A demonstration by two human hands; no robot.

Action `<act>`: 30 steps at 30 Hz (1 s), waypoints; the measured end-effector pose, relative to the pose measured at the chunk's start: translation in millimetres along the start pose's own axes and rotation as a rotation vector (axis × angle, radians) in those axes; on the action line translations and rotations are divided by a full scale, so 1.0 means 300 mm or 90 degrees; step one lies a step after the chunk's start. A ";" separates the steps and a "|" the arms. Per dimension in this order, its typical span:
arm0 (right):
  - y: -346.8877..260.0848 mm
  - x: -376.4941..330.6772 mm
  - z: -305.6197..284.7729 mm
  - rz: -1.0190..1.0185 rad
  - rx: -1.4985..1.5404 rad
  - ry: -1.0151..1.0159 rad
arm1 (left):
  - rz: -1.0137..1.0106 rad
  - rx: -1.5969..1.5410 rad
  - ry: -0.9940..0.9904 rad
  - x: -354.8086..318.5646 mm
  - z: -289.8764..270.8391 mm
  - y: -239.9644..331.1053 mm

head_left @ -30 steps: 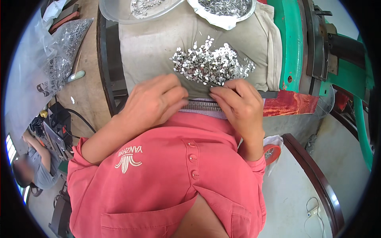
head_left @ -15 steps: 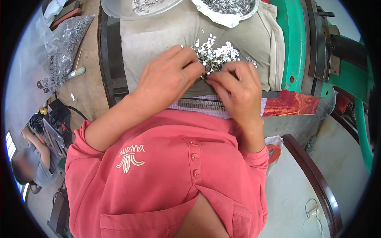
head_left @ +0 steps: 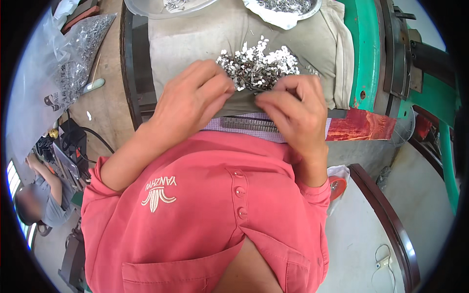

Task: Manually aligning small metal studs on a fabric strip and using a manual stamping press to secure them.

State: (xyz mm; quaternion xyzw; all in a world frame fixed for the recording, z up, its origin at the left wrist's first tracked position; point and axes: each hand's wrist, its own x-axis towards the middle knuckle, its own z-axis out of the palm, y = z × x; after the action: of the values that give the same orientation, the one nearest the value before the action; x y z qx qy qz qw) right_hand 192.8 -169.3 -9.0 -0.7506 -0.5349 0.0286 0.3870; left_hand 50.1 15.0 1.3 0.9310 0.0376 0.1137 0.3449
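Note:
A heap of small white-topped, dark-stemmed pieces point(head_left: 256, 61) lies on a grey-green cloth point(head_left: 195, 41) in front of me. At the heap's left edge is my left hand point(head_left: 198, 93), its fingers curled and thumb close to the fingertips; whatever they pinch is too small to make out. My right hand point(head_left: 298, 105) is at the heap's near right side, thumb and forefinger pressed together, and a tiny piece between them cannot be told. Just below both hands, a toothed dark metal strip point(head_left: 249, 123) rests on a purple checked cloth point(head_left: 215, 125).
Beyond the heap stand a clear plastic tub point(head_left: 195, 12) and a lined metal bowl point(head_left: 293, 17), both with small metal parts. A bag of metal parts point(head_left: 85, 53) lies on the left bench. Green machinery point(head_left: 366, 58) borders the right. Another person point(head_left: 46, 198) sits far left.
My left hand has drawn back to the left, away from my right hand, uncovering more of the heap. The right hand has shifted slightly.

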 end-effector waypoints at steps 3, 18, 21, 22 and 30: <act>-0.028 -0.024 -0.003 -0.016 0.051 -0.043 | -0.008 -0.029 -0.019 -0.049 -0.013 0.008; -0.047 0.001 0.017 0.017 0.017 -0.138 | -0.015 -0.010 -0.085 -0.068 -0.007 0.005; -0.047 0.001 0.019 0.021 0.017 -0.133 | -0.034 -0.020 -0.097 -0.060 -0.012 0.007; -0.047 0.002 0.019 0.020 0.017 -0.133 | -0.037 -0.021 -0.098 -0.059 -0.013 0.008; -0.063 0.033 0.006 0.021 -0.036 -0.183 | -0.040 -0.021 -0.099 -0.061 -0.010 0.002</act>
State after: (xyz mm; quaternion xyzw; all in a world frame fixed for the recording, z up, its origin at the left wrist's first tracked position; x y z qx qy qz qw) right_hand 181.2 -157.7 5.0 -0.7578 -0.5732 0.1269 0.2848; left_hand 31.6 13.9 0.5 0.9295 0.0376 0.0306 0.3657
